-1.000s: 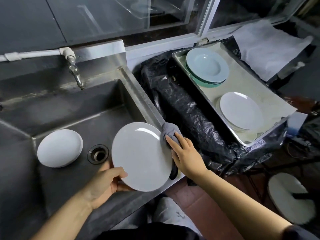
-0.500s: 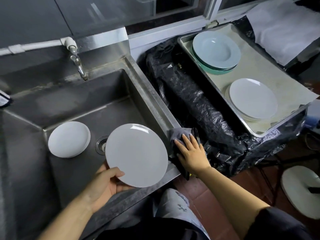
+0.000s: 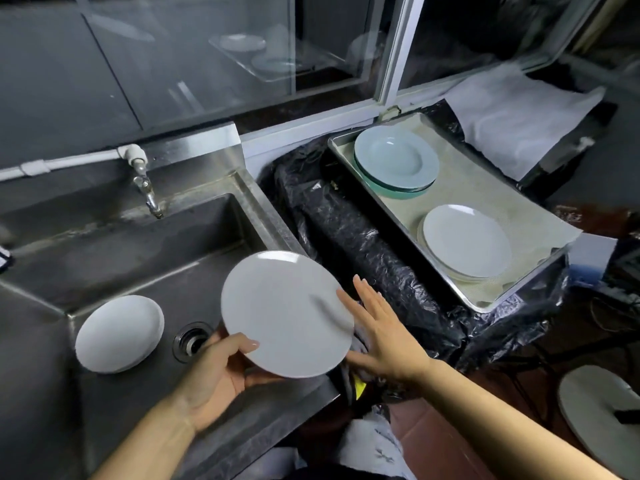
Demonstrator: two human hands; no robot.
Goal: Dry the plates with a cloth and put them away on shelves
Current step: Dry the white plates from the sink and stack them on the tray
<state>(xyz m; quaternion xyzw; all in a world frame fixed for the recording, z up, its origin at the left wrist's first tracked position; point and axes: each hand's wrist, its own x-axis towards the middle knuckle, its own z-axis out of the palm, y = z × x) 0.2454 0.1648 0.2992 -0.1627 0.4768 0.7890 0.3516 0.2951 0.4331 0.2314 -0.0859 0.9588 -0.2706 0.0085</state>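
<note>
My left hand point(image 3: 221, 365) grips the near edge of a white plate point(image 3: 284, 313), thumb on top, and holds it tilted over the sink's front right corner. My right hand point(image 3: 381, 330) is beside the plate's right edge with straight, spread fingers and holds nothing. The grey cloth point(image 3: 360, 341) lies under that hand on the sink edge, mostly hidden. A stack of white plates point(image 3: 119, 332) lies upside down in the steel sink point(image 3: 145, 258). Light green plates point(image 3: 396, 161) and white plates point(image 3: 465, 242) sit in the lined metal tray point(image 3: 485, 199) at the right.
A tap point(image 3: 147, 188) juts over the sink's back. Black plastic sheeting point(image 3: 367, 251) covers the gap between sink and tray. A white cloth point(image 3: 519, 112) lies behind the tray. A round white stool point(image 3: 602, 414) stands on the floor at the lower right.
My right hand has let go of the grey cloth on the sink edge and opened beside the plate. The plate has moved a little to the right in my left hand.
</note>
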